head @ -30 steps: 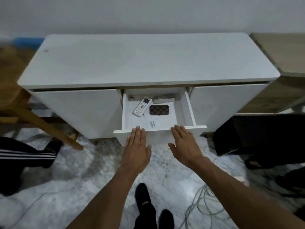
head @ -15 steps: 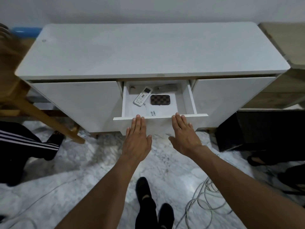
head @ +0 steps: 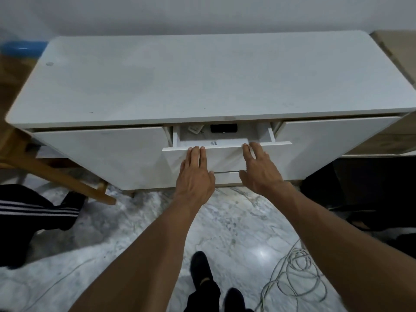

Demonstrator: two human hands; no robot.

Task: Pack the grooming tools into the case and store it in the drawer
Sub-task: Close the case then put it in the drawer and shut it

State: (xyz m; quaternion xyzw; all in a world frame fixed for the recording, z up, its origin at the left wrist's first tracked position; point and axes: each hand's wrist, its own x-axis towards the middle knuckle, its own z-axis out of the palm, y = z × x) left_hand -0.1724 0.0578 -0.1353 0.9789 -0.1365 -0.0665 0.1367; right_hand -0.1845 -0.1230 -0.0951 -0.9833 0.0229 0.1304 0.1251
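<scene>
The white drawer (head: 225,155) in the middle of the cabinet (head: 202,82) stands only a little way out. Inside it, the dark checkered case (head: 224,128) lies flat near the back, partly under the cabinet top. A corner of a white remote (head: 195,129) shows to the left of the case. My left hand (head: 195,176) lies flat against the drawer front with its fingers together. My right hand (head: 261,170) presses flat on the drawer front to the right, its fingertips at the top edge. Neither hand holds anything.
A wooden chair leg (head: 56,174) slants at the left of the cabinet. A person's leg in black trousers with white stripes (head: 33,212) is at the far left. A coil of grey cable (head: 297,275) lies on the marble floor. My feet (head: 202,273) are below.
Both hands have pushed the drawer inward; it sticks out far less than before. The case and remote are now mostly under the cabinet top.
</scene>
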